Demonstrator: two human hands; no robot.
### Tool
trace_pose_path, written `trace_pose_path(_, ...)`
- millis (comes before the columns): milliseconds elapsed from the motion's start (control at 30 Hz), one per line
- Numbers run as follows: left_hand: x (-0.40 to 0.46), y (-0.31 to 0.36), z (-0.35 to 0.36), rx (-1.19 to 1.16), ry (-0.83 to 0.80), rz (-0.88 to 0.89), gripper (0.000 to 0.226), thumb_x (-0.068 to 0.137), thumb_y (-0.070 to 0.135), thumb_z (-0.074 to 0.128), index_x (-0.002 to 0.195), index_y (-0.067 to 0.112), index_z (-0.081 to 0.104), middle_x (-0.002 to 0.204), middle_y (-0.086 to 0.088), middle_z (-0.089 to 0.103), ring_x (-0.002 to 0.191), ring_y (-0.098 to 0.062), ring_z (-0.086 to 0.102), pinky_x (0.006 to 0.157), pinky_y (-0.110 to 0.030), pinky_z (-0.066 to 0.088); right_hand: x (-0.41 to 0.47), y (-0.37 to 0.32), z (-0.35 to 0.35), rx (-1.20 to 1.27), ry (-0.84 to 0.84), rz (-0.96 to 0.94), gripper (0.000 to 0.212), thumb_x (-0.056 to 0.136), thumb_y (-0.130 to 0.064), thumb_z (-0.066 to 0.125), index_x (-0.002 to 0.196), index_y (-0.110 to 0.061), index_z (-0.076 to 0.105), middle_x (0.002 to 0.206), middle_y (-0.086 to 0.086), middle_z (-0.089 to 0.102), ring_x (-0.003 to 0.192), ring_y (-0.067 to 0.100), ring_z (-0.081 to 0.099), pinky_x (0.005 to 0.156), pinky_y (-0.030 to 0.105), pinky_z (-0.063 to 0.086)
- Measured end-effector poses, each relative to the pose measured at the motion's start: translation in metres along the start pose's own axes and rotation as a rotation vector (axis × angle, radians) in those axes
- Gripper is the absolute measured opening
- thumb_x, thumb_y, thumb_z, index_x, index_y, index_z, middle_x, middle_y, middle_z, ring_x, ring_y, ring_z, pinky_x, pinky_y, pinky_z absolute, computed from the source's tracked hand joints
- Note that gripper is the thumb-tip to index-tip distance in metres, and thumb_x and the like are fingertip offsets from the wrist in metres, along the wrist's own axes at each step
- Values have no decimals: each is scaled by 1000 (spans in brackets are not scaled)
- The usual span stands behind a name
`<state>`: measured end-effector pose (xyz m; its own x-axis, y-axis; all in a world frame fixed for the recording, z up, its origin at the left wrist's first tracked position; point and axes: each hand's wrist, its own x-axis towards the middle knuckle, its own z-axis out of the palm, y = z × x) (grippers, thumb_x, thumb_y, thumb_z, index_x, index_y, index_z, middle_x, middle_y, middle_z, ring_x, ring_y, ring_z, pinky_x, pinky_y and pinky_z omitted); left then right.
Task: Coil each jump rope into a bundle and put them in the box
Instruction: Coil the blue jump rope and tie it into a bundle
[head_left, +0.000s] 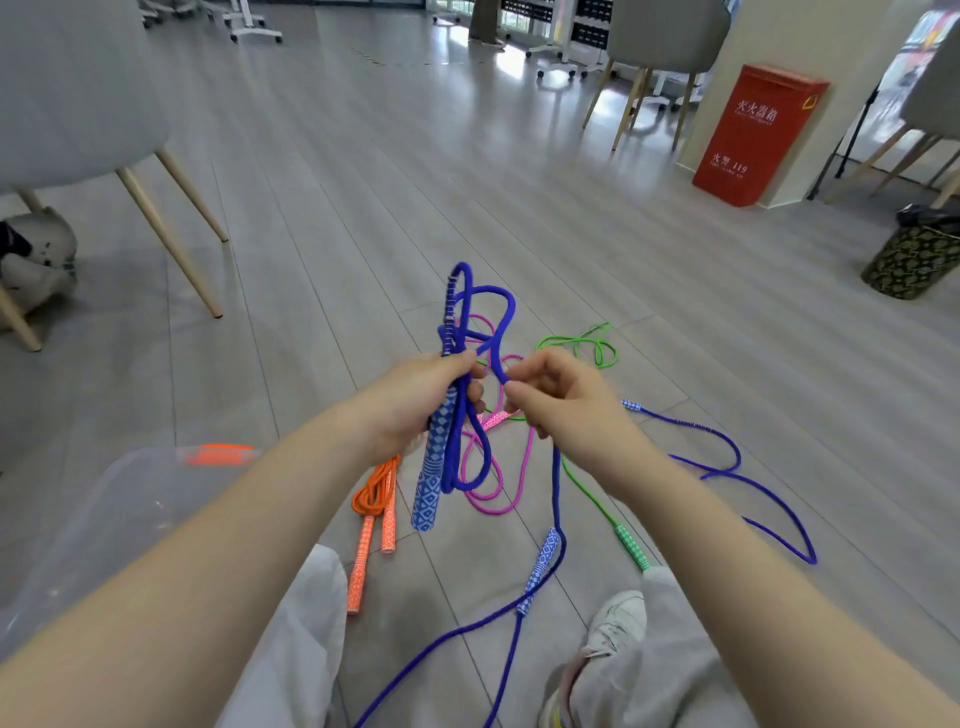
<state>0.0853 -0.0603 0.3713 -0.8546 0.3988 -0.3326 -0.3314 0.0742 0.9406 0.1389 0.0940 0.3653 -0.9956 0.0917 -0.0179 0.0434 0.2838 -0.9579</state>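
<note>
A: What has each grip got?

B: The left hand (415, 402) is clamped on a half-coiled royal-blue cord jump rope (470, 364), its diamond-patterned blue handle (434, 467) hanging below the fist and loops standing above it. The right hand (558, 392) pinches a strand of that same rope just beside the left thumb.

A: Where's the open room?

B: Beyond both hands the grey plank floor (363, 182) lies bare. Below and left of the left hand sits a coiled orange rope with patterned handles (374, 512), and further left a clear plastic box with an orange latch (156, 499), its near edge cut off by the forearm. Right of the right hand a second blue rope (727, 470) sprawls; a pink rope (498, 483) and green rope (592, 343) lie tangled behind the hands.

A: Anything unclear?

B: How the pink and green ropes cross is hidden by the hands. The blue rope's free end runs off the bottom edge between the knees.
</note>
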Motion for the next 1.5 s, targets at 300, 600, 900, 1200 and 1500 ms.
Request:
trace_pose_path(300,-7,-8,6,280,-36,69,24,100,24,48,108,7,62,87,-8,65,73,-12,62,72,-21,52,-3,15,6,-198,-115,-86,7,88,-20,67,92,-23,62,84,-2,73,82,17,70,81,46,56)
trace_pose_path(600,1,9,-14,-25,41,74,25,101,22,44,81,13,58,79,-4,69,67,-15,62,74,-34,53,2,7,-44,-257,-268,99,12,88,-31,68,88,-20,62,63,-9,56,64,14,51,70,37,47)
trace_pose_path(900,23,26,-78,-571,458,146,39,103,21,33,66,14,43,42,5,55,51,-12,53,62,-27,45,-5,10,-108,-243,-155,202,21,95,-25,57,86,-10,68,66,0,52,67,17,50,74,32,47)
trace_pose_path(1200,2,11,-28,212,230,190,25,99,22,47,79,15,60,79,-1,70,79,-21,58,83,-38,50,-1,-3,-56,-259,-26,-10,16,96,-23,57,86,-15,67,71,1,54,60,12,43,63,29,40)
trace_pose_path(1500,-13,-2,7,365,-127,185,22,100,27,46,117,21,59,96,0,70,81,-3,64,74,-18,54,1,-2,-18,-124,-77,-39,16,96,-15,57,82,-18,63,74,-8,67,63,-7,62,60,8,43)
